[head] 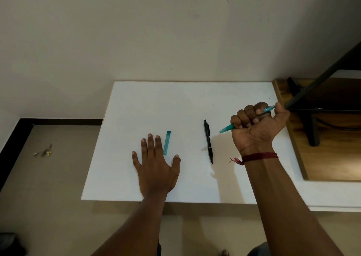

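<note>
Plain beige wall (pixel 136 31), tan floor (pixel 48 187), white table (pixel 146 103), wood shelf (pixel 332 158) at rt

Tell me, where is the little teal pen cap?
In the head view, the teal pen cap lies flat on the white table, close beside the index finger of the left hand, with the black pen further to its right.

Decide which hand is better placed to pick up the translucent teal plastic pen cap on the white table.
Left. The left hand lies flat and empty right beside the translucent teal plastic cap; the right hand is farther off and grips the teal plastic pen.
</note>
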